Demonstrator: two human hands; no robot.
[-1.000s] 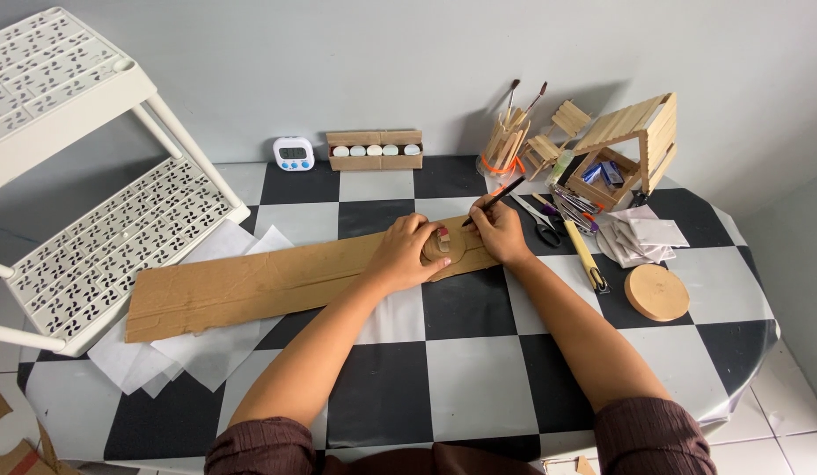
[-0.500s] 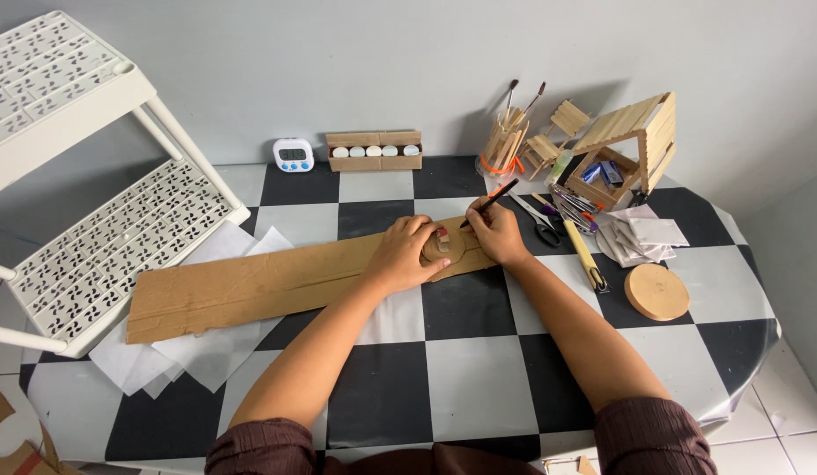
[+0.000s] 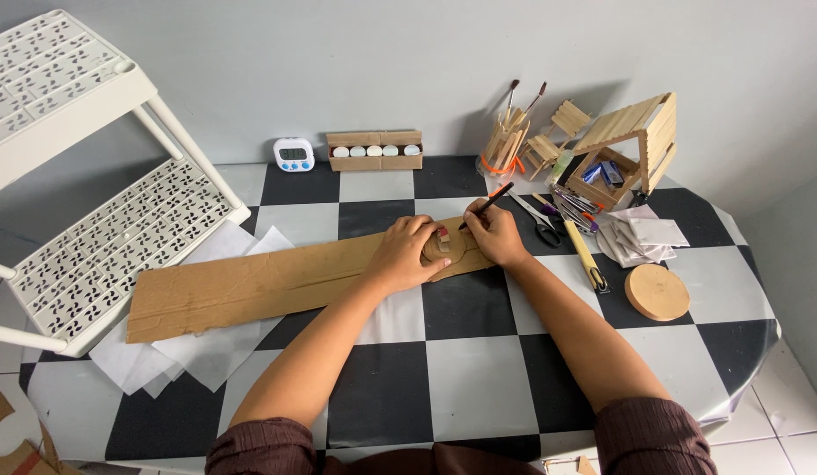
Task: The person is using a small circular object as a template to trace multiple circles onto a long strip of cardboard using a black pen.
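Observation:
A long strip of brown cardboard (image 3: 250, 286) lies across the black and white checkered table (image 3: 479, 378). My left hand (image 3: 408, 255) presses a small flat piece (image 3: 436, 246) down on the strip's right end. My right hand (image 3: 492, 236) holds a dark pen with an orange tip (image 3: 487, 205), its point touching the cardboard beside my left fingers. What the piece under my left hand looks like is mostly hidden.
White paper sheets (image 3: 179, 356) lie under the strip. A white plastic rack (image 3: 91, 229) leans at the left. At the back stand a small timer (image 3: 294, 154), a box of white discs (image 3: 375, 150), a brush jar (image 3: 505, 145) and a stick house (image 3: 628, 149). Scissors (image 3: 536, 220), a cutter (image 3: 589, 259) and a round wooden disc (image 3: 656, 291) lie at the right.
The pen in my right hand has shifted slightly along the piece's edge. My left hand and the cardboard stay put.

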